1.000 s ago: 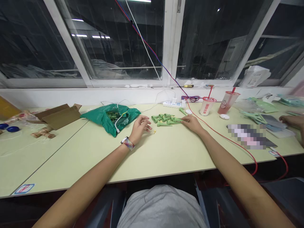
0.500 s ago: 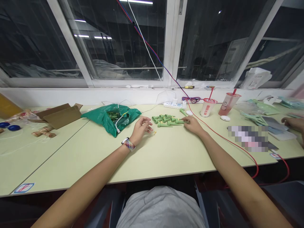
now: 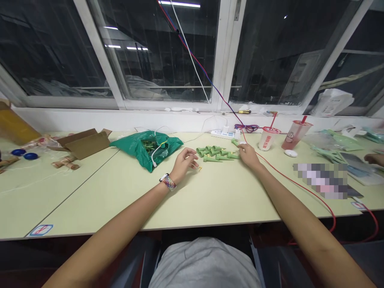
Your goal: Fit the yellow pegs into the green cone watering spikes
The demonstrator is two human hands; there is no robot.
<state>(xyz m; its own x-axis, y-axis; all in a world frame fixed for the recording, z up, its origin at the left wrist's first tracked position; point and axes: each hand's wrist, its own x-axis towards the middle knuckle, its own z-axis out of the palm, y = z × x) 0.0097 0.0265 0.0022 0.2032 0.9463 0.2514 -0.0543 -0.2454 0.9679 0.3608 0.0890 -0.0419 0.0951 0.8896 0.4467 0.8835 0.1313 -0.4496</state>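
Observation:
In the middle of the table lies a group of green tapered plastic spikes (image 3: 214,152), several of them, with wide hollow heads and narrow tips. To its left my left hand (image 3: 183,166) hovers with loosely curved fingers apart and nothing visible in them. A small yellow piece (image 3: 200,169) lies by its fingertips. My right hand (image 3: 249,156) is at the group's far right; its thumb and fingers are brought together at the narrow end of a lone green plastic spike (image 3: 234,141). The fingertips' exact contact is partly hidden.
A green plastic bag (image 3: 144,150) with green pieces inside lies left, with a white cable across it. Behind are a power strip (image 3: 223,135) and two drink cups (image 3: 267,140). A red cable (image 3: 288,180) crosses the right side. Another person's hand (image 3: 375,159) is far right.
My right hand has shifted slightly away from me, from the group's right edge to the lone spike. The left hand stays beside the small yellow piece. The whole view has shifted a little.

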